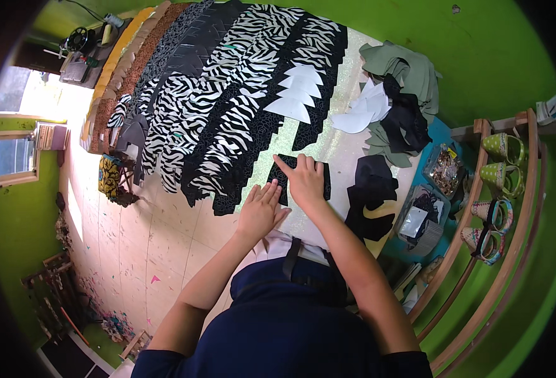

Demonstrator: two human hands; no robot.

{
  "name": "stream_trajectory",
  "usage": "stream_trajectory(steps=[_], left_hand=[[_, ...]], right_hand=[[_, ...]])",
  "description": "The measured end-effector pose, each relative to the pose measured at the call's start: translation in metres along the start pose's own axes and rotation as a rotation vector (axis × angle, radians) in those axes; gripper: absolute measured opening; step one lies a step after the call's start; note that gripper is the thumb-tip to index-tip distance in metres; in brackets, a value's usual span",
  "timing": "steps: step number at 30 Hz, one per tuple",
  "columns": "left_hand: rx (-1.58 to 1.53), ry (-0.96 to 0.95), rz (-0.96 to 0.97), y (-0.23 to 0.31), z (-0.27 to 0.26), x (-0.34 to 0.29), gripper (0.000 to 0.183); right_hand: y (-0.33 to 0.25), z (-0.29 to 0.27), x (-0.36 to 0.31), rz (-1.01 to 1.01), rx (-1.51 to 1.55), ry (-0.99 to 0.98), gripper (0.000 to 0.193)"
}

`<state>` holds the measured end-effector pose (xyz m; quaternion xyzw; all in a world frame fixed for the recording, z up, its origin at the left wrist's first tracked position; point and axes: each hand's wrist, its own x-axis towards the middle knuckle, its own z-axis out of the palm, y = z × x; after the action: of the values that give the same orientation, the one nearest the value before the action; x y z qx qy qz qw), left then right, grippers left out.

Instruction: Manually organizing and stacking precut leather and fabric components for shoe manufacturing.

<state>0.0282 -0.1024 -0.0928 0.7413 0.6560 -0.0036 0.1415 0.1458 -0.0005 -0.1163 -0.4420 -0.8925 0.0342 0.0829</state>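
A cut piece of black patterned fabric [317, 166] lies on the glittery pale sheet [290, 140] at the near side of the table. My right hand [305, 183] rests on it, palm down with its fingers spread. Flat beside it, my left hand [260, 210] has its fingers stretched toward the piece's left edge, with the fingertips touching it. Neither hand grips anything. Just beyond are overlapping rows of zebra-print pieces [249, 63] and more black patterned pieces. Several white cut pieces [298, 94] lie in a stepped stack on top of them.
Sage green scraps [410, 69], white pieces [363, 110] and black scraps [372, 179] lie on the table's right side. Beyond its edge are a tub of small items [443, 169] and a wooden rack [473, 220] with small sandals [501, 179]. A sewing machine [79, 41] stands far left.
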Motion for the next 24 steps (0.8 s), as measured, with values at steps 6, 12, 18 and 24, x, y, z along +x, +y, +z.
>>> stream_trajectory(steps=[6,12,18,24], left_hand=[[-0.057,0.007,-0.009,-0.004,-0.012,0.022,0.039],[-0.091,0.194,0.102,-0.012,0.003,0.047,0.041],[-0.058,0.133,0.149,-0.015,0.014,0.047,0.047],[0.010,0.107,0.127,-0.016,0.011,0.049,0.046]], right_hand=[[0.004,-0.017,-0.024,-0.091,0.080,0.015,0.058],[0.003,-0.015,-0.037,-0.046,0.266,-0.074,0.064],[-0.001,0.000,-0.041,0.066,0.309,-0.127,0.059],[0.003,-0.007,-0.049,0.214,0.284,-0.159,0.056]])
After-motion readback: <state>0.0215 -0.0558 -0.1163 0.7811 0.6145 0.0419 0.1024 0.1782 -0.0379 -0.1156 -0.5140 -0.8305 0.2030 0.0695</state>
